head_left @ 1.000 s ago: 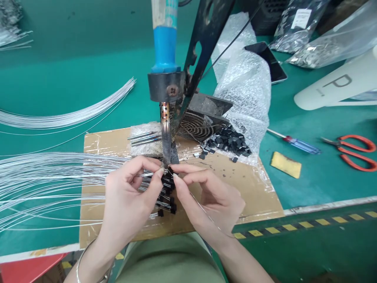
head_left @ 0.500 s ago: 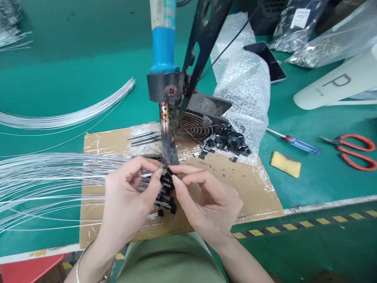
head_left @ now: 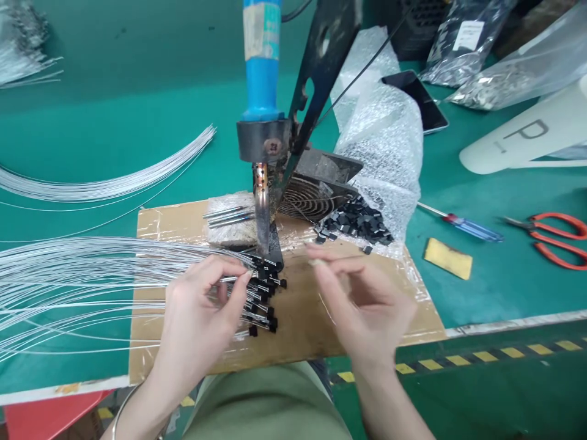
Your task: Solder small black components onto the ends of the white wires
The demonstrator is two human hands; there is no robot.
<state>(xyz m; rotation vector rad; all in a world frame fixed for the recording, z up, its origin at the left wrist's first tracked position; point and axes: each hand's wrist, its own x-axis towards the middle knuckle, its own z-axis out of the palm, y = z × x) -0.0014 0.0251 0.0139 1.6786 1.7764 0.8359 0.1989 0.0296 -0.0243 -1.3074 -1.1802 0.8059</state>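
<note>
Wire bundle: many thin, glossy, whitish wires [head_left: 92,260] fan in from the left side, curving gently over the green table [head_left: 151,116] onto the cardboard sheet [head_left: 307,336].
Wire ends: they finish in small, square-edged black connectors [head_left: 273,324], clustered unevenly between the hands; short bright metallic lengths show just before them.
Left hand [head_left: 197,318]: thumb and index finger are pinched on a held wire [head_left: 230,279], silvery where it shows, at the cluster's near-left side.
Right hand [head_left: 371,299]: narrow, fingertips close together around a thin strand [head_left: 327,307]; it is blurred, over the cardboard, apart from the connectors.
Soldering iron [head_left: 260,88]: blue-handled and clamped upright, its dark tip pointing down just by the upper connectors.
Loose black pieces [head_left: 360,221]: heaped at the lower end of the bubble wrap [head_left: 385,131], right of the iron.
Second wire bundle [head_left: 114,190]: white, curved, lying on the table beyond the first.
Right side: a screwdriver [head_left: 472,226], a yellow sponge [head_left: 448,258] and red-handled cutters [head_left: 557,235] lie near one another.
</note>
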